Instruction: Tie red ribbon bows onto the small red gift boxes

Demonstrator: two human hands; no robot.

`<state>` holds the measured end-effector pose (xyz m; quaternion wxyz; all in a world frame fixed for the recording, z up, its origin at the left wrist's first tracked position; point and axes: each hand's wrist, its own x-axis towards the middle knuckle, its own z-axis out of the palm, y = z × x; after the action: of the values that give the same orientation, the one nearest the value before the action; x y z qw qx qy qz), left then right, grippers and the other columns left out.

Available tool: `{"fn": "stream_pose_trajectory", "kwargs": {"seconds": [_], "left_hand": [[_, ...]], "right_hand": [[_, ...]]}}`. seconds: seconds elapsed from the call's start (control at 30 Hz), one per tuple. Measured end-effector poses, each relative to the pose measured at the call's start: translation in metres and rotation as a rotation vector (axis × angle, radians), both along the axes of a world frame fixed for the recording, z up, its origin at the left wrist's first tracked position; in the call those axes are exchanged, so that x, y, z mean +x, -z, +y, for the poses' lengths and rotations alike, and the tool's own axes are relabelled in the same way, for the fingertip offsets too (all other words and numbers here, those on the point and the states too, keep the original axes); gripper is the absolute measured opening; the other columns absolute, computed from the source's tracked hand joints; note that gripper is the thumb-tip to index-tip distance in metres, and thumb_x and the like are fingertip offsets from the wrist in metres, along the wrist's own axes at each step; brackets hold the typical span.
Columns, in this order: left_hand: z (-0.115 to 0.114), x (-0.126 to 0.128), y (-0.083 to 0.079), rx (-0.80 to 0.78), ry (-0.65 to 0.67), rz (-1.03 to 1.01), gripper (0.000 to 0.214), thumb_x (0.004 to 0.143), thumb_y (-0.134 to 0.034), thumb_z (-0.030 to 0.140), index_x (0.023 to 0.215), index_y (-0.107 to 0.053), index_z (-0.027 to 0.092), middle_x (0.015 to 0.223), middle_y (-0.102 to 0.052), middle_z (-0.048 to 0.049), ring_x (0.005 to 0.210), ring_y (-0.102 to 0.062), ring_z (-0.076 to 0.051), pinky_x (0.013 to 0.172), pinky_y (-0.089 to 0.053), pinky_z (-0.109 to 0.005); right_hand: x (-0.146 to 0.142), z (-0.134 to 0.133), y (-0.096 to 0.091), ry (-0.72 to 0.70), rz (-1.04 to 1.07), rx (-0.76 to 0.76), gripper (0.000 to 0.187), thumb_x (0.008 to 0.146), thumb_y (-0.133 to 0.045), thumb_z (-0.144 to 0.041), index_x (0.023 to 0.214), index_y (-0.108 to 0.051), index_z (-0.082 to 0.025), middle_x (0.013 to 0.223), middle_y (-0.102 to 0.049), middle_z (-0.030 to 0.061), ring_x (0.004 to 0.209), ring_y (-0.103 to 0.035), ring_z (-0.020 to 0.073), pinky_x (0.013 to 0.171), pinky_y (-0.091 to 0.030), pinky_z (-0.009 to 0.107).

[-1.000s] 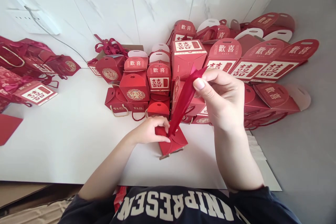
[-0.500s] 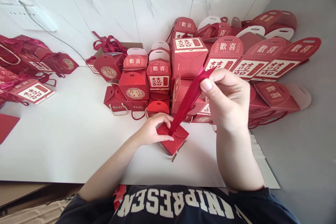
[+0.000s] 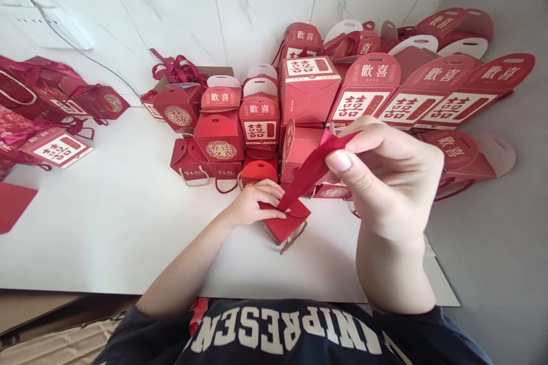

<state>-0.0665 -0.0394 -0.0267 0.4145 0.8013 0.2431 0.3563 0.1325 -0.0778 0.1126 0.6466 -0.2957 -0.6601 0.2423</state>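
Right hand (image 3: pixel 385 182) rightward — one ribbon (image 3: pixel 308 171), one box (image 3: pixel 285 223)

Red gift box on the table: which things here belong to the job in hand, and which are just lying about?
In use: left hand on the small red gift box, right hand pinching a red ribbon.
Lying about: stacked red gift boxes, red gift bags, bundled ribbon, loose red card.

That sheer ribbon (image 3: pixel 310 168) looks like shiny organza, the little red gift box (image 3: pixel 285 225) is smooth matt card, its rough twisted cord (image 3: pixel 293 238) maybe jute, and the wall tiles (image 3: pixel 162 5) glossy faux marble.
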Motion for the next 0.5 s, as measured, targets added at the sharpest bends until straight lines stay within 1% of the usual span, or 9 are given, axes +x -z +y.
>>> {"fn": "stream_pose_trajectory", "kwargs": {"seconds": [0.1,0.17,0.27,0.4,0.5], "left_hand": [[-0.002,0.003,0.003,-0.002,0.005,-0.045,0.013,0.077,-0.078,0.025,0.088,-0.08,0.019,0.096,-0.077,-0.0098,0.098,-0.069,-0.023,0.093,-0.054,-0.037],[-0.004,0.005,0.004,-0.029,0.009,-0.068,0.014,0.078,-0.078,0.024,0.091,-0.08,0.019,0.095,-0.078,-0.0083,0.101,-0.069,-0.024,0.096,-0.053,-0.038],[-0.004,0.009,0.006,-0.065,0.021,-0.08,0.015,0.076,-0.079,0.024,0.09,-0.079,0.019,0.094,-0.078,-0.008,0.103,-0.068,-0.025,0.097,-0.052,-0.039],[0.001,0.01,0.01,-0.093,0.083,-0.081,0.014,0.074,-0.081,0.026,0.086,-0.08,0.02,0.091,-0.078,-0.0082,0.096,-0.07,-0.024,0.093,-0.053,-0.037],[0.003,0.01,0.012,-0.109,0.077,-0.1,0.015,0.074,-0.081,0.028,0.086,-0.081,0.019,0.091,-0.078,-0.01,0.095,-0.07,-0.024,0.092,-0.054,-0.037]], "right_hand": [[-0.005,-0.007,-0.003,-0.06,0.006,0.059,0.015,0.084,-0.07,-0.014,0.073,-0.066,-0.022,0.066,-0.062,-0.0014,0.06,-0.056,0.0134,0.054,-0.045,0.03],[-0.008,-0.01,-0.003,-0.069,-0.025,0.06,0.013,0.084,-0.071,-0.017,0.074,-0.066,-0.023,0.067,-0.063,-0.0007,0.062,-0.057,0.0147,0.056,-0.047,0.031],[-0.009,-0.012,-0.002,-0.042,-0.066,0.055,0.012,0.085,-0.072,-0.023,0.075,-0.066,-0.024,0.068,-0.063,0.0002,0.063,-0.058,0.0165,0.057,-0.049,0.033],[-0.008,-0.009,0.0,0.019,-0.006,0.038,0.014,0.087,-0.069,-0.02,0.074,-0.064,-0.024,0.068,-0.06,-0.0007,0.06,-0.056,0.0147,0.057,-0.046,0.032],[-0.007,-0.007,0.001,0.048,0.052,0.021,0.015,0.087,-0.069,-0.017,0.074,-0.064,-0.023,0.067,-0.057,-0.0018,0.057,-0.052,0.0129,0.054,-0.042,0.031]]}}
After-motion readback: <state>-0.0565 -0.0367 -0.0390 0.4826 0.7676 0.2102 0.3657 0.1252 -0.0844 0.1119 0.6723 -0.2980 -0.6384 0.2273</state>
